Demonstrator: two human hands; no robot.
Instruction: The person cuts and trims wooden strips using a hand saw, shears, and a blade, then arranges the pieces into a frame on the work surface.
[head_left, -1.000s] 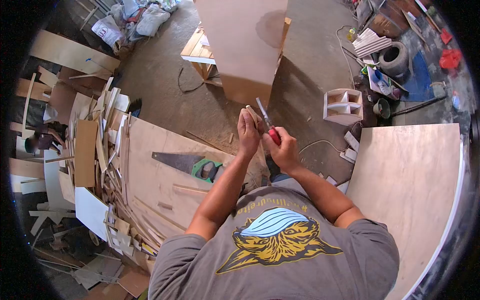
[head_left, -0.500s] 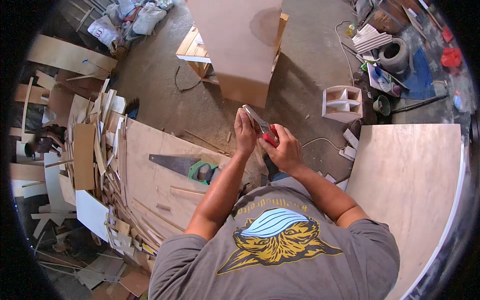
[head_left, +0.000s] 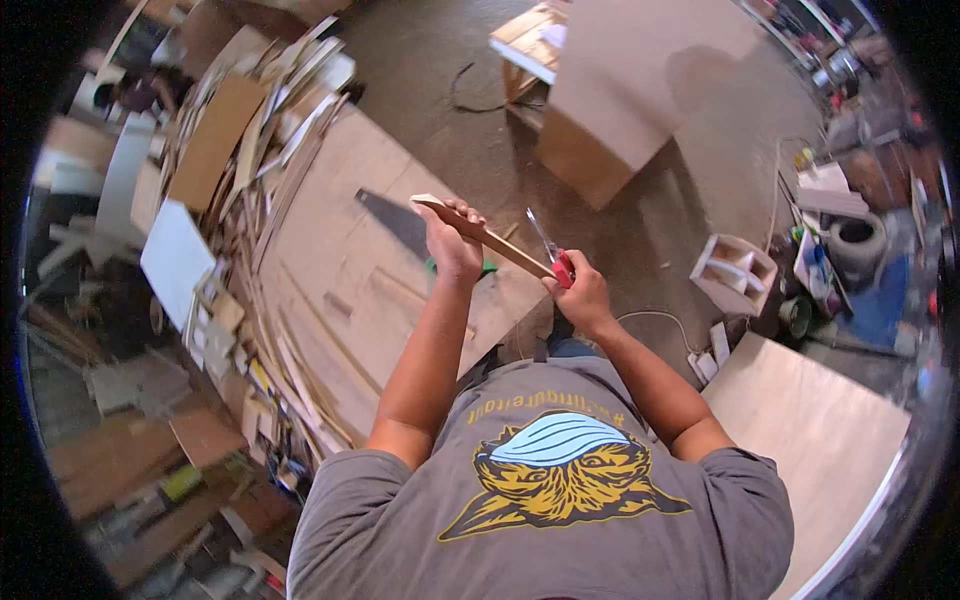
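My left hand (head_left: 455, 243) is closed around the upper part of a thin wooden strip (head_left: 515, 256), which slants down to the right. A red-handled hand tool (head_left: 562, 270) with a long narrow metal end is gripped in my right hand (head_left: 588, 300). The tool's metal part points up and away, apart from the strip. The strip's lower end reaches the fingers of my right hand. Below and beyond my left hand, a handsaw (head_left: 395, 222) lies on a large wooden sheet (head_left: 330, 220), its green handle partly hidden by my wrist.
Offcuts (head_left: 235, 180) pile up on the left, with a person (head_left: 150, 90) beyond them. A brown board-covered box (head_left: 600, 130) stands ahead beside a wooden stand (head_left: 525, 50). To the right are a small divided wooden box (head_left: 735, 272), a cable and a pale panel (head_left: 810, 430).
The view has swung left. My hands have moved apart; the left has shifted left with the strip, now seen lengthwise. The tool has come away from the left fingertips.
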